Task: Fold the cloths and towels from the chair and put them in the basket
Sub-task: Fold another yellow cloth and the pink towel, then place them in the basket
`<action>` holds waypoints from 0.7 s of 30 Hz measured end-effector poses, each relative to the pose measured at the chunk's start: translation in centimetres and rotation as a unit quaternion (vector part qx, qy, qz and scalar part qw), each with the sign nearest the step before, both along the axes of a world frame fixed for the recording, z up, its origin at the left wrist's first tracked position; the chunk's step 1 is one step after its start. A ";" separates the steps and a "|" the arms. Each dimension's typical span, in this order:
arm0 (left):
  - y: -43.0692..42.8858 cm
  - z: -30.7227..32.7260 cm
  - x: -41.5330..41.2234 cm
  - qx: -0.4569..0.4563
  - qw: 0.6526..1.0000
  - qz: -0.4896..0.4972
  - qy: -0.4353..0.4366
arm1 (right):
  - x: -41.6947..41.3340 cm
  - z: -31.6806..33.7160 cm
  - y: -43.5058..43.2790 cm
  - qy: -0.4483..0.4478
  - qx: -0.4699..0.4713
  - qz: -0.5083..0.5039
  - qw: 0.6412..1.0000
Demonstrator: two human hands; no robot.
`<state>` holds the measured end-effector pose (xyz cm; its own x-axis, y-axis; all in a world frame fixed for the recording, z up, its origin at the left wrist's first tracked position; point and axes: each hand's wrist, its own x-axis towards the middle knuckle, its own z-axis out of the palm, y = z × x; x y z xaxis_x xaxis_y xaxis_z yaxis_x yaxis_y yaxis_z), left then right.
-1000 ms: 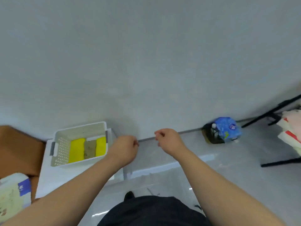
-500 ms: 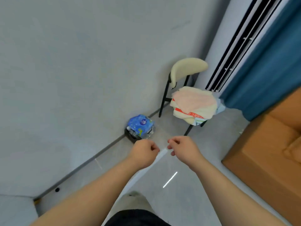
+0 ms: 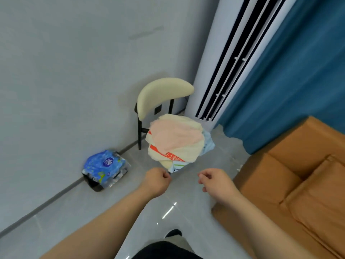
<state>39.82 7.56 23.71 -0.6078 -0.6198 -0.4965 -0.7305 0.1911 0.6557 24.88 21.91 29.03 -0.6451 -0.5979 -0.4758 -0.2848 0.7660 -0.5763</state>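
Towels sit heaped on the chair seat, unfolded. Left hand curled closed, empty; right hand loosely curled, empty; both near the pile's front edge. Step: fetching. Next, likely: reach forward, pinch the pink towel on top.

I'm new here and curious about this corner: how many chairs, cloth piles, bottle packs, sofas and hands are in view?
Chair: 1
Pile of cloths: 1, on the seat
Blue bottle pack: 1
Orange sofa: 1
Hands: 2, left hand and right hand
Total: 6
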 end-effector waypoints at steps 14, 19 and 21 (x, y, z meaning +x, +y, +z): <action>-4.8 -2.9 -21.5 0.040 0.984 0.173 0.021 | -26.6 -4.3 -10.6 0.012 0.052 0.187 0.981; -5.5 -6.3 -26.4 0.042 0.952 0.305 0.007 | -34.7 -10.3 -17.4 0.017 0.121 0.308 0.944; -4.6 -6.9 -28.4 0.055 0.933 0.357 -0.011 | -37.4 -12.7 -19.3 0.005 0.144 0.327 0.934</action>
